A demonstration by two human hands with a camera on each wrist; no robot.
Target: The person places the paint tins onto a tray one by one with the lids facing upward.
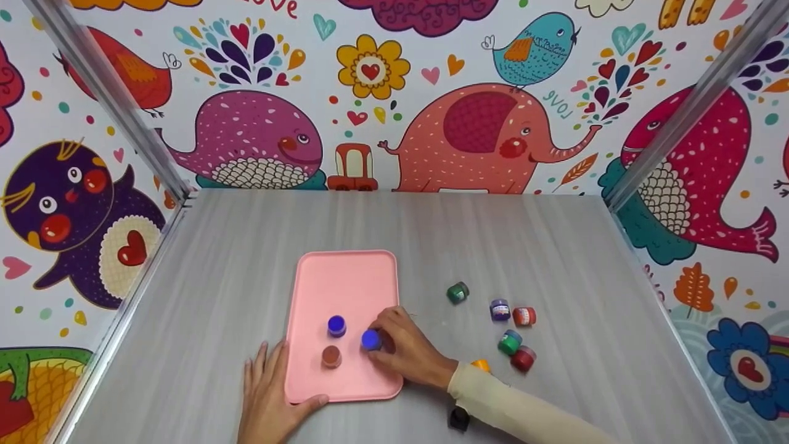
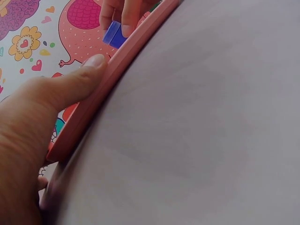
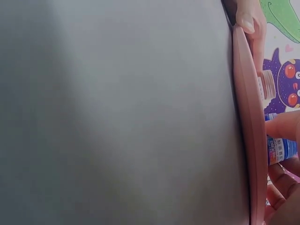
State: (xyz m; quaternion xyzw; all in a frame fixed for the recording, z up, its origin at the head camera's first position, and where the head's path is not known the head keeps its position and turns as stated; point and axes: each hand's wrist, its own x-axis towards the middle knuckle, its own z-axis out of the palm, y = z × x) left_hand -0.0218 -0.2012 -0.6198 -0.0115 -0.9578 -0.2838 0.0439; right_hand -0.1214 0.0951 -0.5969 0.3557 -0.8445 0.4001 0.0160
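Note:
A pink tray (image 1: 345, 277) lies on the table. My right hand (image 1: 410, 348) pinches a blue paint jar (image 1: 370, 340) between thumb and fingers, over the right part of the tray. The jar's printed label (image 3: 279, 150) shows in the right wrist view. A second blue paint jar (image 1: 336, 326) and a brown paint jar (image 1: 331, 356) stand upright on the tray, left of the held one. My left hand (image 1: 269, 394) rests at the tray's near left corner, fingers straight along its left side and thumb (image 2: 86, 77) on the near rim.
Right of the tray lie several paint jars: dark green (image 1: 458, 293), purple (image 1: 500, 309), orange-red (image 1: 524, 316), green (image 1: 510, 341) and dark red (image 1: 523, 358). A yellow jar (image 1: 481, 365) and a black jar (image 1: 458, 418) sit partly behind my right sleeve (image 1: 511, 401). Printed walls enclose the table.

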